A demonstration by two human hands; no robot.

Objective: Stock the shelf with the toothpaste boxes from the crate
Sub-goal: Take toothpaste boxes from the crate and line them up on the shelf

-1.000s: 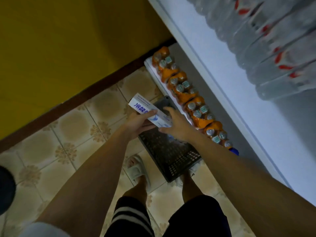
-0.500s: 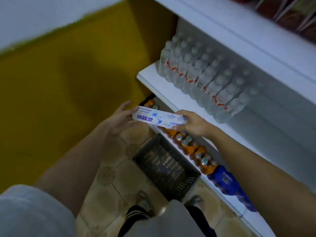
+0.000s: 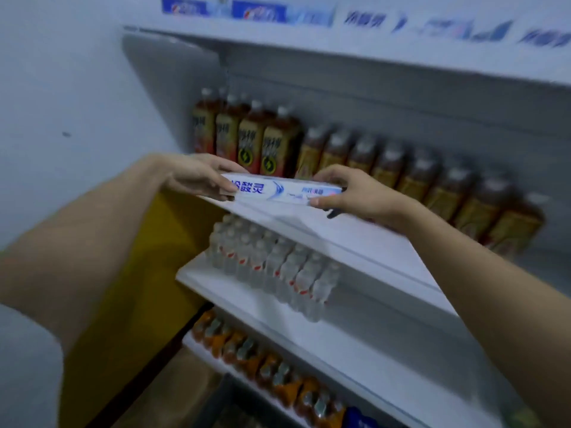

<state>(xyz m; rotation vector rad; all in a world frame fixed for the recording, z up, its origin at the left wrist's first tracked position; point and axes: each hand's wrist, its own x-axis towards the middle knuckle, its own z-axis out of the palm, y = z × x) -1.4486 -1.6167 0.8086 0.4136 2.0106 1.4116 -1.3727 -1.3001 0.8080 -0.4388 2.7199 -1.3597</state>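
Note:
A white toothpaste box (image 3: 284,190) with blue lettering is held level between both hands, just above the front edge of the tea-bottle shelf (image 3: 364,242). My left hand (image 3: 200,177) grips its left end, fingers curled round it. My right hand (image 3: 355,193) pinches its right end. Along the top shelf (image 3: 309,32) stand several more blue-and-white toothpaste boxes (image 3: 259,12), blurred. A dark corner of the crate (image 3: 222,406) shows at the bottom on the floor.
Brown tea bottles (image 3: 401,168) fill the back of the shelf behind the box. Clear water bottles (image 3: 272,267) stand one shelf down, orange drink bottles (image 3: 272,372) on the lowest. A white wall and a yellow wall (image 3: 129,304) close off the left.
Both hands have lifted the box from the crate up past the water-bottle shelf to the tea-bottle shelf. The view has swung upward from the floor to the upper shelves.

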